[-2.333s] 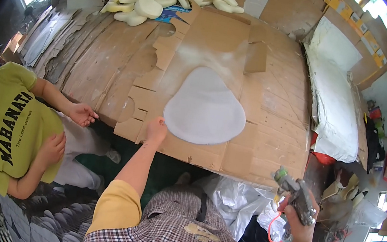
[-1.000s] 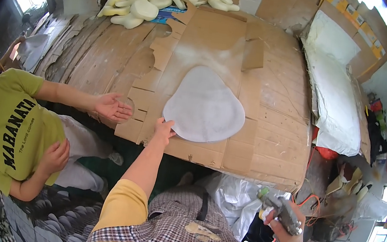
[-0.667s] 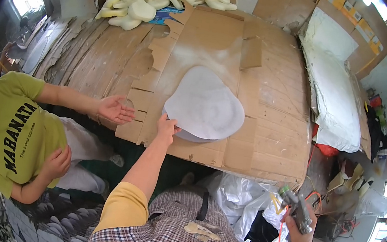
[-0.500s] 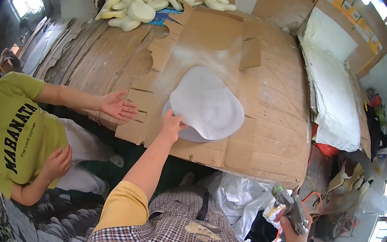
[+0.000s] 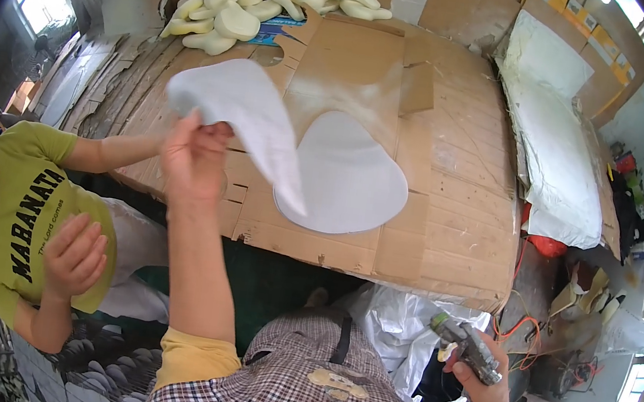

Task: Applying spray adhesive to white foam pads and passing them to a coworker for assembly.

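My left hand (image 5: 195, 155) pinches the edge of a thin light-grey fabric piece (image 5: 249, 104), holding it up over the left part of the cardboard-covered table. The piece bends and its lower tip hangs over a second grey rounded piece (image 5: 349, 176), which lies flat on the cardboard (image 5: 354, 68). Down at the lower right, my right hand (image 5: 486, 382) is closed round a dirty spray gun (image 5: 468, 349), off the table's near edge. A co-worker in a yellow-green shirt (image 5: 36, 206) stands at the left, one arm stretched behind my left hand; that arm's hand is hidden.
Cream foam bicycle-seat pads (image 5: 239, 22) are heaped at the table's far left. A white-covered board (image 5: 547, 132) stands at the right. Crumpled silvery plastic (image 5: 390, 330) lies below the near edge. An orange hose (image 5: 522, 338) runs at the lower right.
My left hand has lifted the upper grey piece off the lower one and carried it left. The co-worker's near hand has risen. The spray gun has shifted slightly.
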A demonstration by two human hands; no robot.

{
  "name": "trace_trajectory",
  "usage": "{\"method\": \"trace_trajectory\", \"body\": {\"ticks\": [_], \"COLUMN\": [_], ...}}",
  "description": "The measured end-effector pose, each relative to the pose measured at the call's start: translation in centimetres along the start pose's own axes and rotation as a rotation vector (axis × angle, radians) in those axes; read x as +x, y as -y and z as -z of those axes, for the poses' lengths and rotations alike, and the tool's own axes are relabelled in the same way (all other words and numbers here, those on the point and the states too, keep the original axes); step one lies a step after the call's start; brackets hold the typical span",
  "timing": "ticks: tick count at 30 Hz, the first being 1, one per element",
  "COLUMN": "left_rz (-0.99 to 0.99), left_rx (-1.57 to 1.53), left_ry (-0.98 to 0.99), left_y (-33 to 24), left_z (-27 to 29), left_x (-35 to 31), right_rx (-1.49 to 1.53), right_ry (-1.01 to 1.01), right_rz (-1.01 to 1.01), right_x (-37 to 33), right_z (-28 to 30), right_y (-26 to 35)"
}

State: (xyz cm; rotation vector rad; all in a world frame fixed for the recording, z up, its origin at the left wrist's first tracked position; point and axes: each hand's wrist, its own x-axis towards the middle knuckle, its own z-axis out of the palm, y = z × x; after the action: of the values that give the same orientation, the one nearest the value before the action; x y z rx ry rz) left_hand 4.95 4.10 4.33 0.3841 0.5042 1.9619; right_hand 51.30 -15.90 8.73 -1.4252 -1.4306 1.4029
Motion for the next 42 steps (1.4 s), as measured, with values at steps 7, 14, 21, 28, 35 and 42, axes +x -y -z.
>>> {"method": "trace_trajectory", "body": {"ticks": [7,14,21,28,35,42], "left_rz": [-0.197,-0.364,-0.402,-0.272,-0.159,-0.052], "left_rx": [-0.066,-0.288,-0.368,-0.392,-0.342,-0.325], "left_ry": [-0.036,-0.215,-0.329,-0.666,-0.724,-0.711], "left_y": [-7.2,-10.0,-8.0,-4.4,-2.0,0.2], "left_z": [5.3,11.2,11.0,19.4,21.2,20.2], "left_x": [-3.9,-5.4,-8.4,-9.3,-9.1,-9.4], "right_rx": [-0.17,-0.062,0.022,-0.114,-0.231,0.014], "right_ry": [-0.265,-0.028,-0.01,-0.278,-0.267,-0.028], "right_rz": [0.106,0.016,0.108,0.096,0.044,0.065], "right_x": [-1.3,-2.1,2.0,-0.1,-2.9,1.2], "right_z": [1.7,1.4,-1.2,1.5,2.3,-0.8], "right_y": [1.5,2.3,2.3,2.7,3.1,3.4]}}
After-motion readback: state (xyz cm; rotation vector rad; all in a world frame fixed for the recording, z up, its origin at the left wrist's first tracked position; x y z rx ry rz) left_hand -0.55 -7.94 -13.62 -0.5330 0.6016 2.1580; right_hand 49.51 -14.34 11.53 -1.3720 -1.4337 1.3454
